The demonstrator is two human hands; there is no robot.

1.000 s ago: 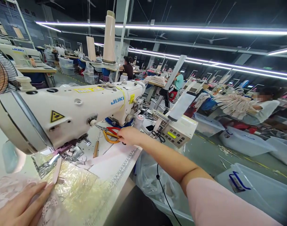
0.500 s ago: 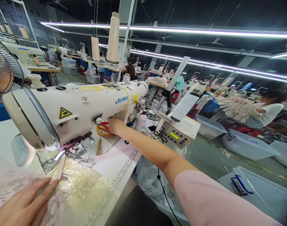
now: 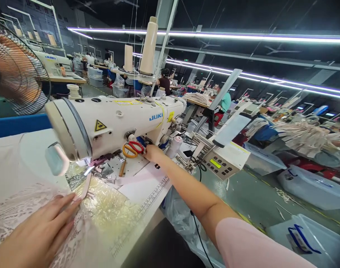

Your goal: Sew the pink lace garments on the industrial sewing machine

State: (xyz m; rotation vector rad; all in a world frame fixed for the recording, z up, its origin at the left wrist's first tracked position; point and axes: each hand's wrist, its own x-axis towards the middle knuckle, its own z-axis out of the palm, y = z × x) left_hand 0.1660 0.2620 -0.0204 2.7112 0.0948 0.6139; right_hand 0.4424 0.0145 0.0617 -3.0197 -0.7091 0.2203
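My left hand (image 3: 48, 225) lies with fingers stretched over white lace fabric (image 3: 18, 208) on the sewing table. Its fingertips press the near end of a narrow pale strip (image 3: 86, 187), which runs up to the needle area of the sewing machine (image 3: 116, 123). My right hand (image 3: 153, 153) reaches under the machine's arm, its fingers curled and mostly hidden. Just left of it are red-handled scissors (image 3: 136, 146) and orange-handled scissors (image 3: 129, 151); whether it touches them I cannot tell. A wooden-handled tool (image 3: 122, 168) lies in front of these.
Clear film (image 3: 105, 199) covers the table by a printed ruler (image 3: 151, 201). A control box (image 3: 223, 160) and thread cone (image 3: 175, 144) stand right. A fan (image 3: 19, 70) is at left. Plastic bins (image 3: 306, 238) sit on the floor; other people are farther off.
The view has swung left, so everything sits farther right in the picture. My right hand has drawn slightly away from the scissors, baring more red handle. My left hand stays on the lace and strip.
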